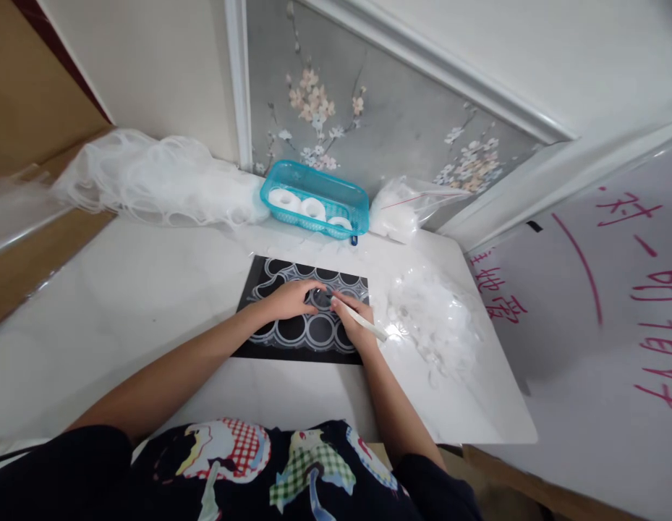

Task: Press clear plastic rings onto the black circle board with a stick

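Observation:
A black mat [297, 354] lies on the white table, and on it is a translucent sheet patterned with whitish rings [320, 329]. My left hand [289, 300] rests on the sheet, its thumb and forefinger apart around one of the rings. My right hand [356, 322] grips a slim white pen-shaped tool [365, 323], tilted, with its dark tip pointing toward that same ring. Whether the tip touches the sheet I cannot tell. A greyish see-through round area shows between my hands.
Behind the mat stands a blue plastic basket [314, 176] with several white rolls. Left of it is a heap of clear ring-cut sheets [156, 177]; right of it, a zip bag [398, 210] of white contents. Clear plastic scraps [436, 318] lie right of the mat. A whiteboard [574, 347] borders the right.

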### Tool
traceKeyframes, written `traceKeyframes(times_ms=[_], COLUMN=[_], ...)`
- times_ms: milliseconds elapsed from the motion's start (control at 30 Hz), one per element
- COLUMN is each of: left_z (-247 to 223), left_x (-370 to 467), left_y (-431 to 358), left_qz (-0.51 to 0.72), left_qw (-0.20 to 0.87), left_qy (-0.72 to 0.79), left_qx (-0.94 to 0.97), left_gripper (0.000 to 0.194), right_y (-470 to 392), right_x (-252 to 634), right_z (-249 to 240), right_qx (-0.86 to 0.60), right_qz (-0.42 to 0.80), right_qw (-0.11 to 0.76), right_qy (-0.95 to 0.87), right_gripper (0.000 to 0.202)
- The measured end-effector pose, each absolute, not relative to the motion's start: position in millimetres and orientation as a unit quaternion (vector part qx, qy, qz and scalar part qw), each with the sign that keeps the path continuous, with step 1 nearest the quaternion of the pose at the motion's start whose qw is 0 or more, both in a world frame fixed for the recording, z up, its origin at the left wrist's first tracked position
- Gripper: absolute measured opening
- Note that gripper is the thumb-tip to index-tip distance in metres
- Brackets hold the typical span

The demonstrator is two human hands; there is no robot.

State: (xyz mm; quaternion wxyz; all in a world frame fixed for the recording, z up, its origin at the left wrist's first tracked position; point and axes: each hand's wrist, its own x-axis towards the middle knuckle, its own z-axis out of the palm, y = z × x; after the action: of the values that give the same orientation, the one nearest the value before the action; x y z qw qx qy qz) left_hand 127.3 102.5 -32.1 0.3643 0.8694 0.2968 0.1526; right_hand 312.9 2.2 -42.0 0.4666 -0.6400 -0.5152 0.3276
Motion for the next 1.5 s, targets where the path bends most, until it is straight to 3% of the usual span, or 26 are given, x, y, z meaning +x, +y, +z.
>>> traceKeyframes(times_ms=[133,467,633,933,1000,1100,1167,1300,1400,1500], left_z=[-32.8,-29.3,-25.3,-13.9,-10.8,-7.4,-6.6,-5.9,-4.2,-6.4], left_x=[127.0,127.1,127.9,126.6,127.1,125.6,124.0,128.9,144.3,162.7], left_y=[100.5,97.1,90.3,85.8,84.9,85.8,87.3,85.4,77.3,71.3], left_qz=[0.167,0.130,0.082,0.032,0.025,0.012,0.011,0.062,0.106,0.111], left_qw=[0.353,0.314,0.263,0.212,0.222,0.229,0.228,0.194,0.137,0.100], left_qy=[0.295,0.316,0.357,0.352,0.356,0.363,0.360,0.345,0.320,0.259], left_qx=[0.872,0.886,0.892,0.911,0.907,0.903,0.905,0.916,0.932,0.954], left_gripper=[0.052,0.046,0.053,0.069,0.073,0.075,0.078,0.067,0.045,0.045], right_y=[-0.2,-0.3,1.7,4.5,21.6,41.7,39.8,6.8,-14.1,-19.8], right_x=[313.4,313.4,314.6,310.7,330.4,365.7,378.3,368.4,354.7,350.3], right_z=[-37.3,-43.4,-45.8,-49.7,-35.0,-7.9,1.8,-15.2,-41.3,-56.3], right_qx=[-0.614,-0.607,-0.589,-0.550,-0.597,-0.707,-0.707,-0.665,-0.652,-0.646], right_qz=[0.317,0.292,0.205,-0.029,-0.072,-0.148,-0.088,0.145,0.189,0.197], right_qw=[0.460,0.450,0.434,0.259,0.306,0.481,0.515,0.470,0.463,0.468], right_qy=[-0.557,-0.587,-0.650,-0.794,-0.738,-0.497,-0.477,-0.562,-0.570,-0.570], right_gripper=[0.024,0.021,0.020,0.022,0.023,0.034,0.035,0.032,0.033,0.031])
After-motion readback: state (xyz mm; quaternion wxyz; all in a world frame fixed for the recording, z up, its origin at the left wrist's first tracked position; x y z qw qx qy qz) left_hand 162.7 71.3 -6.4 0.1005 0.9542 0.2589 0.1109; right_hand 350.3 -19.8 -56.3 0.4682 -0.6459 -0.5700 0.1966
